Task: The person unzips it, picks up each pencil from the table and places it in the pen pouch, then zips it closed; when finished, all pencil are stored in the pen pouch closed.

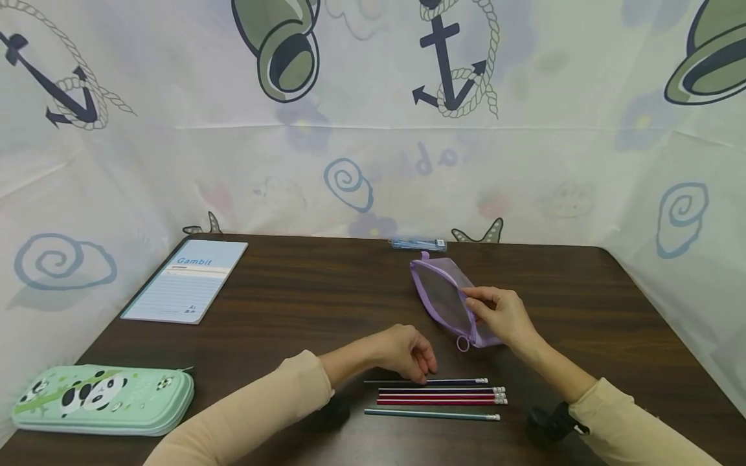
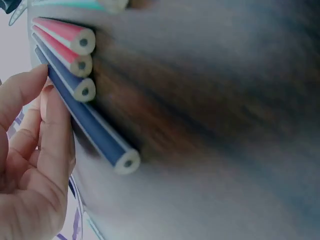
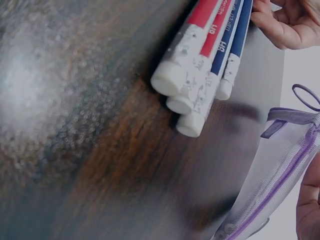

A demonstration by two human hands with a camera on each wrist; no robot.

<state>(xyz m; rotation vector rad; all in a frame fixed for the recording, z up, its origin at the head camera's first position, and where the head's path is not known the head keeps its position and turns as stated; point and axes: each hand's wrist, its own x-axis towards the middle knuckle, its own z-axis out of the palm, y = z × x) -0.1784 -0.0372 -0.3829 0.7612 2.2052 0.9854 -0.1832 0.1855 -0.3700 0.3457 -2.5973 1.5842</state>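
Note:
My left hand [image 1: 405,353] pinches a dark blue pencil [image 2: 102,131] between thumb and fingers, at the far side of a small row of pencils. Beside it lie another dark blue pencil [image 2: 65,70], two red pencils [image 1: 434,402] and, a bit nearer, a teal pencil [image 1: 431,414]. White erasers on their ends point right. A purple-edged mesh pencil pouch [image 1: 417,282] lies beyond the row with its zipper undone and its mouth spread. My right hand [image 1: 501,314] holds the pouch by its right rim, thumb and fingers on the edge.
A green panda pencil case [image 1: 105,401] sits at the front left. Behind it lies a light blue notebook [image 1: 186,281]. A blue packet [image 1: 418,244] rests at the table's back edge. Patterned cloth [image 1: 373,181] encloses the dark wooden table [image 1: 291,285] at the back and sides.

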